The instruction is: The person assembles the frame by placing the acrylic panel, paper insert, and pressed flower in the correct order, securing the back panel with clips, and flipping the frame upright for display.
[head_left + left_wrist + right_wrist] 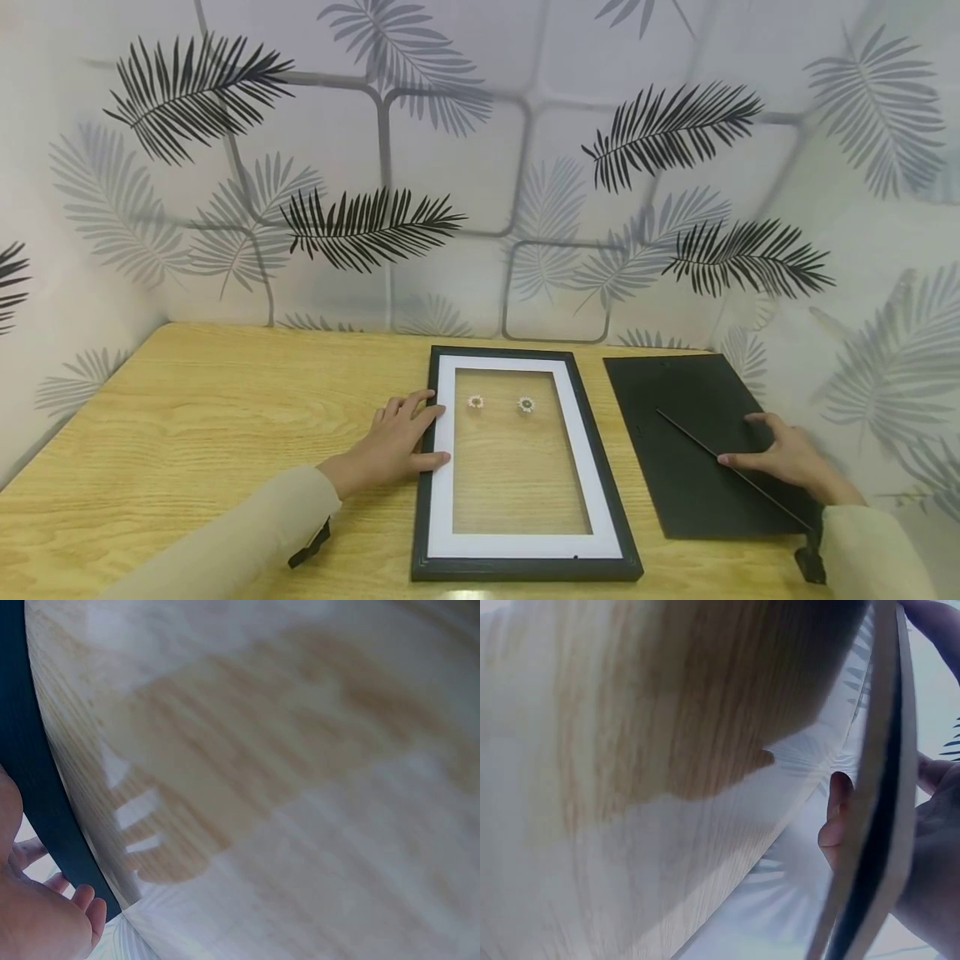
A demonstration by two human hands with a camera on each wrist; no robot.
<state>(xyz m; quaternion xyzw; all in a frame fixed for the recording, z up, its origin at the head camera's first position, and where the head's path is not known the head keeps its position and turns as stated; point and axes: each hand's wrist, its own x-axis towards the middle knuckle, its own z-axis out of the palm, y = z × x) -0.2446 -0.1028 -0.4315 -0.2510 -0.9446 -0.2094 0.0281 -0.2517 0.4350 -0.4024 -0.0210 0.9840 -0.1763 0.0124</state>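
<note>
While the left hand (388,443) rests spread fingers (428,416) on the black picture frame (525,570), the right hand (793,454) grips the black backing board (693,496) in its fingers.

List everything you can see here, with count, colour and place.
picture frame: 1, black, middle of the table
mat: 1, white, inside the frame
flowers: 2, white with darker centres, upper part of the mat's opening
board: 1, black, right of the frame
strip: 1, thin, brownish, slanting across the board
table: 1, yellowish wood, below everything
wall covering: pale, grey and black leaves, behind the table
wrist gear: 2 pieces, black, at the sleeves
sleeves: 2, beige, on both arms
left hand: 1, on the frame's left edge
right hand: 1, gripping the board
</note>
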